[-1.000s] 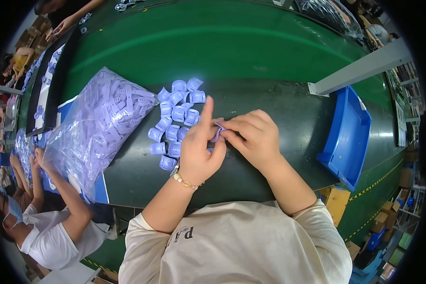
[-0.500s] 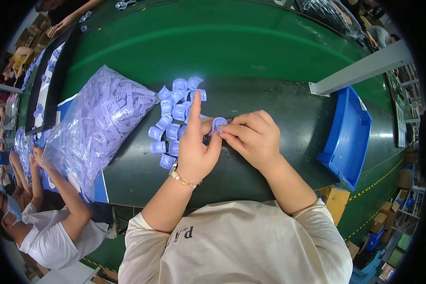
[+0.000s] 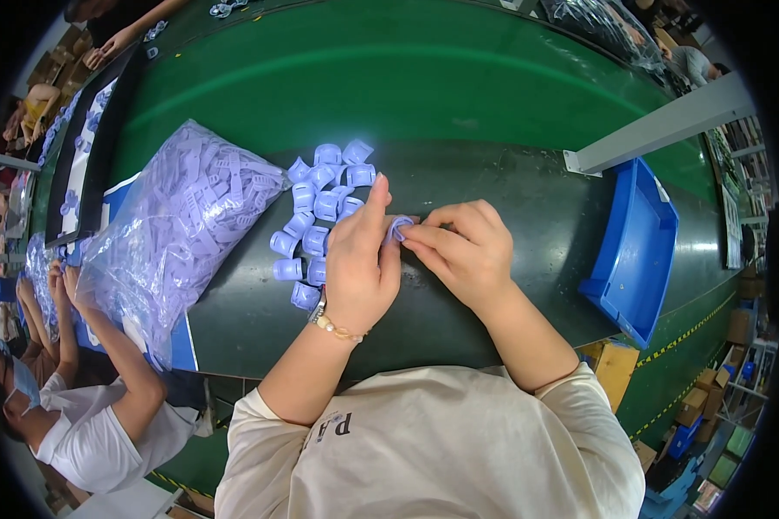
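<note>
Between my hands, over the dark table, is a small curled lavender plastic strap (image 3: 399,227). My right hand (image 3: 466,249) pinches its edge with thumb and fingertips. My left hand (image 3: 360,259) is closed around the other side, its fingers partly hidden behind the hand and one finger pointing up. Several curved lavender plastic pieces (image 3: 304,198) lie in a loose cluster just left of and beyond my left hand. Left of that cluster, a clear plastic bag (image 3: 201,212) bulges with flat lavender straps.
A blue plastic bin (image 3: 636,259) stands at the right, next to a grey metal post (image 3: 666,125). Beyond the dark work surface runs a green conveyor belt (image 3: 389,82). On the left, a co-worker (image 3: 104,415) in a white shirt sits close by, hands near a black-edged tray (image 3: 82,156).
The raised finger of my left hand has tilted right and come lower. The strap stays between both hands, curled more tightly. The loose pieces look nearly the same.
</note>
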The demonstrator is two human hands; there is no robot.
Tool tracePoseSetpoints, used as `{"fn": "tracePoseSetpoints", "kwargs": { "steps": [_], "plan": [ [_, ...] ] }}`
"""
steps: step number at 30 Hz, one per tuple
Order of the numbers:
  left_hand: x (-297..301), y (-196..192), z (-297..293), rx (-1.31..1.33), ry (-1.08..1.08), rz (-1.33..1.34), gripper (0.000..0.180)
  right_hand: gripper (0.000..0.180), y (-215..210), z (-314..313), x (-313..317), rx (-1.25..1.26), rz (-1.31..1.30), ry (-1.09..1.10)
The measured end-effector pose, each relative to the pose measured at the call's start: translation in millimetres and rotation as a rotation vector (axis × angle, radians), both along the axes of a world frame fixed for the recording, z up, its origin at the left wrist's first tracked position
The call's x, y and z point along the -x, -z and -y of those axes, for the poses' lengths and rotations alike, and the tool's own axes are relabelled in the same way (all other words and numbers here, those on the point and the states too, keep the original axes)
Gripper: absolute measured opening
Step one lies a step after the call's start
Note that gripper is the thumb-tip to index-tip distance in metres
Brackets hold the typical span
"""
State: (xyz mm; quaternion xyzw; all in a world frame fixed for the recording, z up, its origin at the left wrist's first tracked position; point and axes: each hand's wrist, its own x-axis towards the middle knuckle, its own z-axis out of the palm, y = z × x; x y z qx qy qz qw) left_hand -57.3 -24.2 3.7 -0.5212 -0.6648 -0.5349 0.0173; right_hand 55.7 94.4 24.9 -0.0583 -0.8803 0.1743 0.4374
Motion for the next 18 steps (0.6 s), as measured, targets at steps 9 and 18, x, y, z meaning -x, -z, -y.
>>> {"fn": "tracePoseSetpoints", "kwargs": {
  "steps": [9, 18],
  "plan": [
    [-13.1, -8.2, 0.8, 0.052, 0.007, 0.125, 0.062, 0.019, 0.0, -3.9, -9.3, -0.022, -0.021, 0.008],
    [-16.4, 3.2, 5.2, 0.065, -0.028, 0.152, 0.063, 0.014, 0.7, -0.1, -13.1, 0.021, -0.017, 0.045]
  ]
}}
